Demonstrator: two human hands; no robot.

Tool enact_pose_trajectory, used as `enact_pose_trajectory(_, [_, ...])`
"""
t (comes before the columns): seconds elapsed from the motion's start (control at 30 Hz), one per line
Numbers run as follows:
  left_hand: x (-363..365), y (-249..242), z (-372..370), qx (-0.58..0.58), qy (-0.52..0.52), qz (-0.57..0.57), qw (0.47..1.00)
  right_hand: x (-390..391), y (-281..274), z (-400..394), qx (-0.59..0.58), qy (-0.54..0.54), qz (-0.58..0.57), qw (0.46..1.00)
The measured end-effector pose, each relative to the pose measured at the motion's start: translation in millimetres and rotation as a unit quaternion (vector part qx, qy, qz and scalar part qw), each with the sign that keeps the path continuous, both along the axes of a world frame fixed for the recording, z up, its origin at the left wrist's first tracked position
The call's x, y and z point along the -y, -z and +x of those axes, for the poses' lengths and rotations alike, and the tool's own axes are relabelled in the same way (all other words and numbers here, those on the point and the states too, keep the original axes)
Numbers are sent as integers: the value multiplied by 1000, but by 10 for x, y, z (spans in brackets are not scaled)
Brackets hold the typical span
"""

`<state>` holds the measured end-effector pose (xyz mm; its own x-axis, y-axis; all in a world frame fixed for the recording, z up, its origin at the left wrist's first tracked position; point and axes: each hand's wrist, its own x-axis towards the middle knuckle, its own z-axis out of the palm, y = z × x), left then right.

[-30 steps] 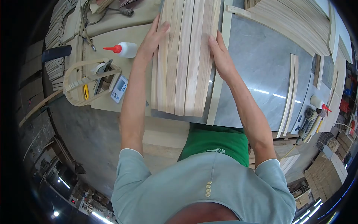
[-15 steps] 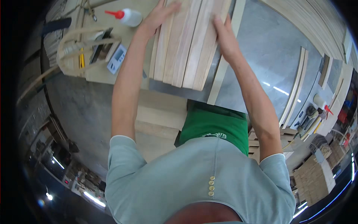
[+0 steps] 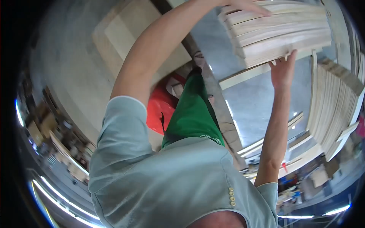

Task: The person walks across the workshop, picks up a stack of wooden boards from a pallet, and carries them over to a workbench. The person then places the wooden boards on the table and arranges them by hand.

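Observation:
A row of pale wooden boards (image 3: 281,34) lies side by side at the upper right, slightly smeared by motion. My left hand (image 3: 249,5) is at the boards' far side, its fingers reaching over their top. At the near side, my right hand (image 3: 283,70) has its thumb and fingers spread against the edge of the outermost board. The boards sit between my two hands. Part of my left hand is cut off by the frame's top. A long pale wood strip (image 3: 243,78) runs alongside, just under the near edge.
The grey tabletop (image 3: 254,100) carries a large stack of thin wood strips (image 3: 334,102) at the right. Narrow strips (image 3: 296,121) lie along it. Beside my legs is a red stool (image 3: 159,108). Light wooden panels (image 3: 133,38) are at the upper left.
My body and view have turned, so the boards now appear at the upper right, pointing sideways. Both hands stay at opposite sides of them. The glue bottle has left view; the red stool shows.

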<state>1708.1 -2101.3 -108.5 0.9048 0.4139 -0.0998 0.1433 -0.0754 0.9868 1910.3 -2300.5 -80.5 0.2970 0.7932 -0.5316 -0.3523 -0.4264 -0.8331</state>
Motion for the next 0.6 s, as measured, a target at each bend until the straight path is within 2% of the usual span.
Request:
enact_pose_trajectory(0.07, [137, -268, -133, -25, -17, -18, 999, 66, -94, 4, 2, -42, -9, 999])
enact_pose_trajectory(0.13, [87, -184, -85, -98, -55, 29, 993, 65, -135, -10, 6, -80, -16, 997])
enact_pose_trajectory(0.33, [173, -253, -207, -174, -112, 91, 974, 98, -187, -219, 0, -119, -23, 993])
enact_pose_trajectory(0.43, [165, -211, -188, -164, -110, 73, 978, 92, -160, -247, 4, -116, -28, 993])
enact_pose_trajectory(0.53, [129, -22, -105, -93, -44, -36, 994, 54, -184, -327, 28, -97, -33, 994])
enact_pose_trajectory(0.6, [118, 7, -103, -83, -46, -60, 994, 20, -162, -288, 26, -90, -42, 995])
